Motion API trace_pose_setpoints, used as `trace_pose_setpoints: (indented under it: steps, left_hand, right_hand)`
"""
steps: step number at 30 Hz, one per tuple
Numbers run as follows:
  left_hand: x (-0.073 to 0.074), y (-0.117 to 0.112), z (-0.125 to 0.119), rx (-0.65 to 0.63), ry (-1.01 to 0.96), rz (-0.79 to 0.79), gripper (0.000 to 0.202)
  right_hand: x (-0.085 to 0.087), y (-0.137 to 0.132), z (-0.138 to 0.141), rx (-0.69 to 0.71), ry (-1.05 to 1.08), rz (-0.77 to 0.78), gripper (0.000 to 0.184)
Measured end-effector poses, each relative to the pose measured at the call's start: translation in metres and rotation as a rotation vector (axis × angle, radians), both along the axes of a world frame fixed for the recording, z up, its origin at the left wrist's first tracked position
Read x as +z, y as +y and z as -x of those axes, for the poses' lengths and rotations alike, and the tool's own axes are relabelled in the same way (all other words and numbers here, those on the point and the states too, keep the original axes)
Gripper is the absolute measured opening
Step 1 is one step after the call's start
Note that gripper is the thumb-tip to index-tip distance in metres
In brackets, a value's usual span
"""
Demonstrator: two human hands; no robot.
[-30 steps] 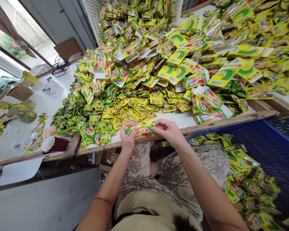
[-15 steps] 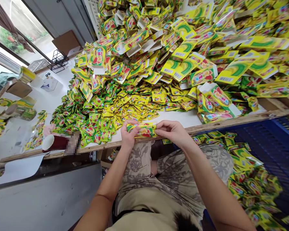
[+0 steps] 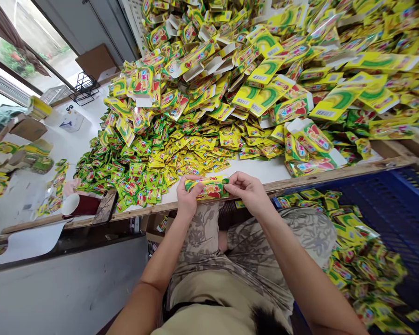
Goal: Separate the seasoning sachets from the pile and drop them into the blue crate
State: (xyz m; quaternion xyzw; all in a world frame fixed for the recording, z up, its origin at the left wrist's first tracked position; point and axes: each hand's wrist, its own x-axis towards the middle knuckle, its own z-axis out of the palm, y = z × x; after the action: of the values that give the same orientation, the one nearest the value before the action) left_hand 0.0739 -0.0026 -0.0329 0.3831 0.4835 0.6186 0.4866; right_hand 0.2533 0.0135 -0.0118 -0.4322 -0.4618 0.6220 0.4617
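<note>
A small yellow-and-green printed carton (image 3: 211, 189) lies sideways just above the table's front edge. Wrapped around its left end is my left hand (image 3: 187, 193), with the thumb across the front. My right hand (image 3: 247, 190) pinches at the carton's right end, thumb and forefinger together; a green bit shows there, and I cannot tell whether it is the flap or a sachet. Behind my hands lie loose yellow sachets (image 3: 195, 151) and, further left, green sachets (image 3: 125, 174). Beyond them rises a big heap of similar cartons (image 3: 261, 70), several with open ends.
A dark red cup (image 3: 85, 206) lies on its side by a phone (image 3: 105, 207) at the table's front edge (image 3: 160, 209). To my lower right stands a blue crate (image 3: 404, 209) with filled cartons or packs (image 3: 366, 270) in it. A black wire rack (image 3: 85, 88) sits far left.
The white flap seen at the carton's right end now barely shows, and green appears there instead. My right fingers have shifted slightly; the left hand keeps its hold.
</note>
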Motion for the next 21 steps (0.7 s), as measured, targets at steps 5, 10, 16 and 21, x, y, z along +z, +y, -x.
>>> trace_pose_setpoints:
  steps: [5, 10, 16, 21]
  left_hand:
    - [0.004, -0.001, -0.001, 0.009, -0.053, 0.011, 0.033]
    - [0.014, -0.004, 0.003, -0.120, 0.167, 0.005, 0.052]
    - [0.025, -0.008, 0.003, -0.206, 0.243, 0.059, 0.064]
    - [0.022, -0.007, -0.001, -0.171, 0.240, 0.064, 0.060]
  right_hand:
    - [0.003, -0.005, -0.001, -0.047, 0.051, 0.007, 0.035]
    - [0.007, -0.006, -0.004, 0.023, -0.035, -0.003, 0.035]
    - [0.007, -0.005, -0.004, 0.082, -0.056, 0.040, 0.034]
    - [0.001, -0.003, 0.004, 0.056, -0.073, 0.004, 0.024]
